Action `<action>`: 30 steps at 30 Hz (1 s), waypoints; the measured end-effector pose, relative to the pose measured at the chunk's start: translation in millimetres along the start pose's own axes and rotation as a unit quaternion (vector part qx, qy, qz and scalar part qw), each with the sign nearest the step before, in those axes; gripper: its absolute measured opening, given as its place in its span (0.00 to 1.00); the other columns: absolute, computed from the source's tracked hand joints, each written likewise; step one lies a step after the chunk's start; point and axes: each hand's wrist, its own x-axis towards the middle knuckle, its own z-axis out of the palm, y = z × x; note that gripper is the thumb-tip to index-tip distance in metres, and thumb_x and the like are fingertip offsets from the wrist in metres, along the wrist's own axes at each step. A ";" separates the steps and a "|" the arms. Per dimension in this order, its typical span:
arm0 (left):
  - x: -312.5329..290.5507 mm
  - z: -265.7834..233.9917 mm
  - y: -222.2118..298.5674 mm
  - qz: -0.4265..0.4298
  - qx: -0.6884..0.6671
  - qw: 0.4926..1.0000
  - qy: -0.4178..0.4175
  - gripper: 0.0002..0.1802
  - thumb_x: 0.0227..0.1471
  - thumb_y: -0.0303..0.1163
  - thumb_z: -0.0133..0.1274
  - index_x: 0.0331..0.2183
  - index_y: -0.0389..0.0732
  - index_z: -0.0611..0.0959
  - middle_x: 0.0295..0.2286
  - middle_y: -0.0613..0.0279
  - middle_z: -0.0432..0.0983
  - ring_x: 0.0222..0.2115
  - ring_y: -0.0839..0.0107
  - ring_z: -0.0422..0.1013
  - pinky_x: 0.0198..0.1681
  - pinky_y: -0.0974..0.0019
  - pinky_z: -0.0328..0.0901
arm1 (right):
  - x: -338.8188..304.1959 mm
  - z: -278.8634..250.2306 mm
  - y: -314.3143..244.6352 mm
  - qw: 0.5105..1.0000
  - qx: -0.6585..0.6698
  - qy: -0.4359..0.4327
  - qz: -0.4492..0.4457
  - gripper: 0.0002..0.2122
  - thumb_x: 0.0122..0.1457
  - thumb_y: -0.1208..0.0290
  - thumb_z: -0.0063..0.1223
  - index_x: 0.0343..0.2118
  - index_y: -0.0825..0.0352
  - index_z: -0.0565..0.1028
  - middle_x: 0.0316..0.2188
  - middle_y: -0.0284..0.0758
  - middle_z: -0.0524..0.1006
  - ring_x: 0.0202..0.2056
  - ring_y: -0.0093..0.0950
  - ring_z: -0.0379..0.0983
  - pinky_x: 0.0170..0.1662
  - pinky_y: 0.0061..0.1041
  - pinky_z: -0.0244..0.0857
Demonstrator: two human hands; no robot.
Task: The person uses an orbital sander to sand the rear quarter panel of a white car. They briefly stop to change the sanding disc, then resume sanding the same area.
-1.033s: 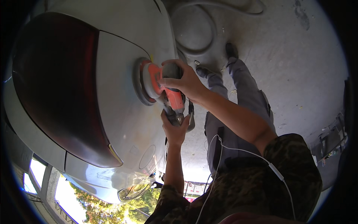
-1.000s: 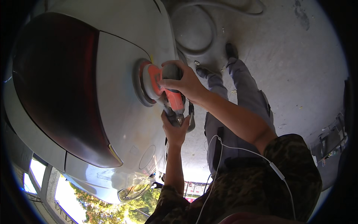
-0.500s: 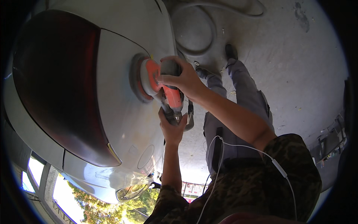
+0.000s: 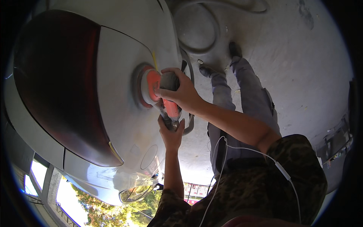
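An orange and grey disc sander (image 4: 152,85) has its round pad pressed to the pale car body panel (image 4: 123,87). My right hand (image 4: 184,91) is closed over the sander's black top, fingers on the far side and thumb nearer. Below it, my left hand (image 4: 171,137) grips the sander's rear end, where a dark hose attachment and a metal fitting show. Around the pad the paint looks dull, with a greyish patch. A dark red tail light (image 4: 60,87) sits in the body left of the sander.
A grey hose (image 4: 215,34) lies looped on the concrete floor (image 4: 295,68) and runs up behind my hands. My legs (image 4: 249,87) stand to the right. A white cable (image 4: 261,151) hangs across my camouflage shirt. Round fuel flap (image 4: 148,157) and side mirror lie farther along the car.
Both hands have shifted the sander slightly down and to the right across the panel. The hose behind them has swung, its curve now showing beside my hands.
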 end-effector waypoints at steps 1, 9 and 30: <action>5.2 -0.6 -1.4 0.005 0.006 1.000 0.003 0.49 0.47 0.29 0.73 0.64 0.30 0.64 0.46 0.50 0.79 0.41 0.68 0.77 0.48 0.63 0.72 | 5.2 -0.6 -0.1 1.000 0.011 0.005 -0.011 0.35 0.52 0.61 0.73 0.59 0.71 0.69 0.44 0.39 0.78 0.45 0.28 0.78 0.51 0.30 0.74; -3.2 -2.3 -7.2 -0.006 -0.011 1.000 0.016 0.49 0.47 0.29 0.74 0.64 0.29 0.64 0.43 0.51 0.79 0.39 0.70 0.76 0.46 0.64 0.72 | 1.6 -1.4 14.8 0.999 0.040 -0.013 0.011 0.35 0.52 0.61 0.74 0.60 0.70 0.70 0.45 0.38 0.79 0.44 0.27 0.78 0.51 0.30 0.75; -20.7 -13.6 -30.3 0.011 0.062 0.998 0.014 0.51 0.48 0.31 0.73 0.66 0.31 0.63 0.49 0.46 0.79 0.46 0.62 0.77 0.53 0.60 0.71 | -8.0 0.1 50.8 0.994 0.101 0.000 0.035 0.36 0.51 0.60 0.76 0.60 0.73 0.71 0.45 0.40 0.79 0.44 0.28 0.79 0.50 0.30 0.76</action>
